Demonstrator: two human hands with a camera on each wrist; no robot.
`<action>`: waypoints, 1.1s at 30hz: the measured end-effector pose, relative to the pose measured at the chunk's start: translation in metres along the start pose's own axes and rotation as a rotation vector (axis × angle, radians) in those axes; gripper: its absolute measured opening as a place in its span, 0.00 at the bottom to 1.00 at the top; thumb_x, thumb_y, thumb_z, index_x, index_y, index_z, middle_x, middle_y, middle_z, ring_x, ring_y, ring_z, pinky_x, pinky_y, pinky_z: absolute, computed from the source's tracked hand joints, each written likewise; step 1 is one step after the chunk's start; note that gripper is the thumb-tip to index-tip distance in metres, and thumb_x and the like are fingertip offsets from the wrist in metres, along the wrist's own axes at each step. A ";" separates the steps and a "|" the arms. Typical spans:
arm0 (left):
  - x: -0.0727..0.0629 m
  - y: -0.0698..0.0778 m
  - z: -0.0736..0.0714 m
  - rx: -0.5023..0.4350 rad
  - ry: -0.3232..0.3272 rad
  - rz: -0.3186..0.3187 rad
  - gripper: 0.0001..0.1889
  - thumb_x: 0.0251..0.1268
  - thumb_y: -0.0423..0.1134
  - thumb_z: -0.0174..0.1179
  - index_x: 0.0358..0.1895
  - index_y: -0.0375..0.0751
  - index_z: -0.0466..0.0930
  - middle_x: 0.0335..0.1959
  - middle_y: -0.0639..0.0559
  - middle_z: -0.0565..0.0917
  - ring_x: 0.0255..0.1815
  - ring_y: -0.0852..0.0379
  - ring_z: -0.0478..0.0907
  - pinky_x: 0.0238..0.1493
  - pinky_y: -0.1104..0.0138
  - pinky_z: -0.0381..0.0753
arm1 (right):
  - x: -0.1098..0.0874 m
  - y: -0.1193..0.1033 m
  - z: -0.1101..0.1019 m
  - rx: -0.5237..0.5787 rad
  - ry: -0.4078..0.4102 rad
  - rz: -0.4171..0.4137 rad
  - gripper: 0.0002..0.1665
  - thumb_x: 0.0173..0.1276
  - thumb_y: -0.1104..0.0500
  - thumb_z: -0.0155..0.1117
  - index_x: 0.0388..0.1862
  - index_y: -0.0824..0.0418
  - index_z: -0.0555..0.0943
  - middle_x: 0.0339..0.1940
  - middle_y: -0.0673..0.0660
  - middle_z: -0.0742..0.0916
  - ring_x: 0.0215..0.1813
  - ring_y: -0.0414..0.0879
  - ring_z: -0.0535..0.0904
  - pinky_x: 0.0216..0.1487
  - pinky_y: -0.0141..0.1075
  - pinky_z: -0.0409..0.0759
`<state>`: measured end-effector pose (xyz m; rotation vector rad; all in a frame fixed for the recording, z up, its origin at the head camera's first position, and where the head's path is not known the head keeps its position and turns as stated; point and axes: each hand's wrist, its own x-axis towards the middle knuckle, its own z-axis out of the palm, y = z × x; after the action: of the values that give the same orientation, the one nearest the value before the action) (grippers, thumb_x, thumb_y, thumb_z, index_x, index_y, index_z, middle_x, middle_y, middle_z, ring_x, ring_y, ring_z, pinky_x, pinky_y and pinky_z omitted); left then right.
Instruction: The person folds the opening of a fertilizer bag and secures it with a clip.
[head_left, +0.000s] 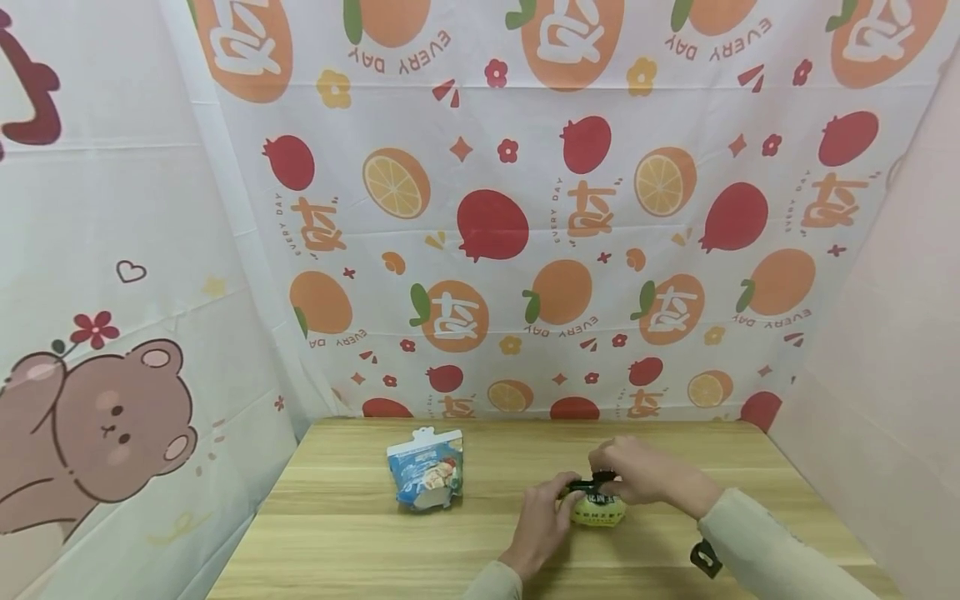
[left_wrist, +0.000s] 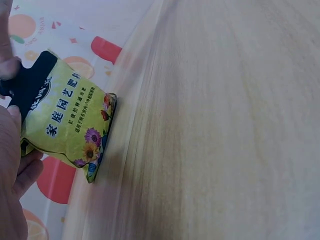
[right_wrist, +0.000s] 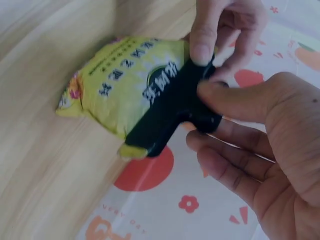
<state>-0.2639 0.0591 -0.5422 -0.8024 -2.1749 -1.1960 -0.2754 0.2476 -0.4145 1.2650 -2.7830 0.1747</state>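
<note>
A yellow fertilizer bag (head_left: 597,514), printed with flowers and dark lettering, stands on the wooden table with a black bag clip (right_wrist: 172,107) across its top. My right hand (head_left: 639,472) pinches the clip's handle between thumb and fingers. At the other end of the clip, my left hand (head_left: 542,518) pinches the bag's top corner with thumb and fingers, plain in the right wrist view. The left wrist view shows the bag (left_wrist: 70,120) from its front, with the clip (left_wrist: 32,82) along its top edge.
To the left on the table (head_left: 337,533) lies a blue bag (head_left: 427,477) with a white clip (head_left: 425,442) on its top. A fruit-print curtain (head_left: 495,225) hangs behind the table. Pale curtains flank both sides. A black strap piece (head_left: 705,558) hangs by the right sleeve.
</note>
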 end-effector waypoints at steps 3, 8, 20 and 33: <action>0.000 -0.001 -0.001 -0.003 -0.002 0.003 0.09 0.68 0.36 0.64 0.49 0.41 0.84 0.41 0.50 0.92 0.38 0.62 0.88 0.40 0.74 0.84 | -0.002 0.005 -0.002 0.036 0.023 -0.007 0.06 0.70 0.57 0.69 0.31 0.51 0.83 0.27 0.42 0.86 0.29 0.30 0.77 0.32 0.26 0.76; 0.000 -0.001 -0.002 0.000 -0.008 -0.008 0.09 0.68 0.36 0.64 0.49 0.43 0.84 0.42 0.50 0.92 0.39 0.60 0.88 0.41 0.73 0.85 | -0.008 0.014 -0.005 0.073 0.102 0.034 0.10 0.76 0.58 0.61 0.32 0.51 0.83 0.24 0.42 0.83 0.26 0.26 0.71 0.30 0.25 0.74; 0.001 0.007 -0.007 0.029 -0.073 -0.042 0.10 0.70 0.38 0.63 0.51 0.44 0.83 0.46 0.52 0.90 0.47 0.59 0.86 0.50 0.66 0.85 | -0.047 0.034 0.006 0.135 -0.002 0.184 0.16 0.61 0.71 0.64 0.48 0.60 0.85 0.44 0.56 0.90 0.41 0.48 0.87 0.39 0.35 0.84; 0.005 0.013 -0.011 0.071 -0.134 -0.063 0.11 0.75 0.42 0.59 0.54 0.46 0.82 0.49 0.54 0.88 0.51 0.58 0.83 0.53 0.63 0.83 | -0.062 0.042 0.030 0.358 -0.002 0.196 0.15 0.71 0.52 0.68 0.51 0.58 0.87 0.48 0.56 0.90 0.41 0.35 0.84 0.38 0.31 0.82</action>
<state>-0.2565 0.0564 -0.5264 -0.8101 -2.3531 -1.1177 -0.2669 0.3169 -0.4550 1.0418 -2.9660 0.7118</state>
